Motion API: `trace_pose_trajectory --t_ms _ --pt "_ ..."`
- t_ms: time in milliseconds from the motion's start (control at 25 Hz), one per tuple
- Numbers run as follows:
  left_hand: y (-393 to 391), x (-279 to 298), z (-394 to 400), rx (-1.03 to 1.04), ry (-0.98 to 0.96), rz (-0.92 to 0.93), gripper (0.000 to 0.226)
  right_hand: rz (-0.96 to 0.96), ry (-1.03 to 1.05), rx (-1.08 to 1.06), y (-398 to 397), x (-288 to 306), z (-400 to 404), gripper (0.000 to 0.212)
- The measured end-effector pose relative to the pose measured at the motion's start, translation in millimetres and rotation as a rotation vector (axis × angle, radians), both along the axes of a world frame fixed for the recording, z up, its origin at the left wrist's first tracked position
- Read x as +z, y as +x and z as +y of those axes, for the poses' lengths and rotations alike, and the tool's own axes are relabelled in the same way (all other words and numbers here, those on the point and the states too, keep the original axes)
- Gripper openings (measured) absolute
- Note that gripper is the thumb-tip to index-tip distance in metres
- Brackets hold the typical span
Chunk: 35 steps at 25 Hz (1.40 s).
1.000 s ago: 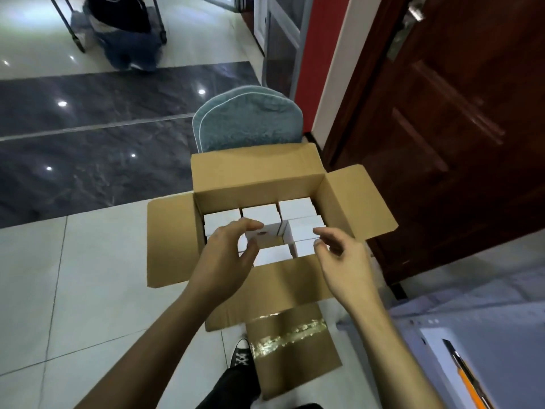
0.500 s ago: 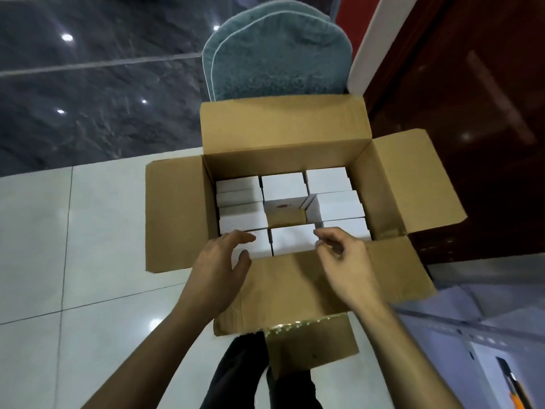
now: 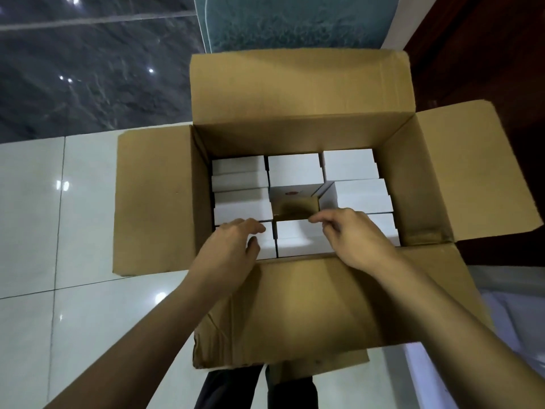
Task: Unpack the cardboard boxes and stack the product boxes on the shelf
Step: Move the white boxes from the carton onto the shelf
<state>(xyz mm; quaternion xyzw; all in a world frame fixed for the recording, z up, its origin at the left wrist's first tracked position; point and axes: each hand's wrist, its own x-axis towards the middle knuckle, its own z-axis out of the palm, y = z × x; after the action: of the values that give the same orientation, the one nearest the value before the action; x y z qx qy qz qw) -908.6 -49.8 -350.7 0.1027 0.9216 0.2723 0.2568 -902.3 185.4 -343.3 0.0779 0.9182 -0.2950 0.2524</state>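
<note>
An open cardboard box (image 3: 298, 95) stands on the floor with all four flaps folded out. Several white product boxes (image 3: 295, 169) fill it, leaving an empty gap (image 3: 295, 206) in the middle where the brown bottom shows. My left hand (image 3: 227, 252) reaches over the near flap with loosely curled fingers resting on the near-left white box (image 3: 267, 246). My right hand (image 3: 351, 234) hovers over the near-middle white box (image 3: 298, 237), fingertips bunched at its far edge by the gap. Neither hand lifts anything.
White floor tiles (image 3: 59, 216) lie left of the box, dark marble tiles (image 3: 88, 69) beyond. A teal mat (image 3: 295, 19) lies behind the box. A dark wooden door (image 3: 486, 54) stands at the right. Pale sheets (image 3: 516, 320) sit at the lower right.
The camera has moved closer over the box. Both hands have drawn back from the middle toward the near row of white boxes; the middle gap is now uncovered.
</note>
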Motion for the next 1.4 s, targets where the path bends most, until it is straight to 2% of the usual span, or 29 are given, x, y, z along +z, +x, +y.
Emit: trace_pose_trajectory --t_ms 160,240,400,520,640,840,960,1080,1240,1400 --pt "-18.0 -32.2 3.3 -0.156 -0.144 -0.032 0.033 -0.192 0.112 0.274 -25.3 -32.2 4.5 0.042" --pt "-25.2 -46.3 5.6 -0.247 -0.245 -0.046 0.034 -0.224 0.208 0.446 -33.9 -47.2 2.6 0.051" --pt "-42.6 -64.8 12.9 -0.365 -0.376 -0.083 0.035 -0.221 0.279 0.631 -44.6 -74.8 -0.2 0.066" --pt "-50.9 -75.2 18.4 -0.469 -0.454 -0.098 0.04 -0.331 0.393 0.763 -46.7 -91.9 1.9 0.073" --pt "-52.9 -83.2 18.4 -0.538 -0.526 -0.129 0.046 -0.406 0.452 0.779 -49.9 -97.2 4.5 0.079" --pt "-50.8 -97.6 11.1 -0.582 -0.557 -0.082 0.064 -0.252 0.494 0.778 -54.4 -103.1 5.1 0.094" --pt "-49.1 -104.1 10.2 -0.571 -0.555 -0.013 0.071 -0.17 0.535 0.778 -56.4 -110.7 2.0 0.094" --pt "-48.8 -104.5 12.0 -0.567 -0.577 0.049 0.069 -0.146 0.576 0.743 -59.1 -117.8 -4.8 0.091" --pt "-48.5 -105.3 16.3 -0.599 -0.627 0.092 0.064 -0.114 0.611 0.711 -61.7 -122.2 -11.4 0.099" --pt "-52.0 -108.3 15.0 -0.615 -0.615 0.109 0.066 -0.102 0.653 0.721 -61.4 -126.3 -16.5 0.092"
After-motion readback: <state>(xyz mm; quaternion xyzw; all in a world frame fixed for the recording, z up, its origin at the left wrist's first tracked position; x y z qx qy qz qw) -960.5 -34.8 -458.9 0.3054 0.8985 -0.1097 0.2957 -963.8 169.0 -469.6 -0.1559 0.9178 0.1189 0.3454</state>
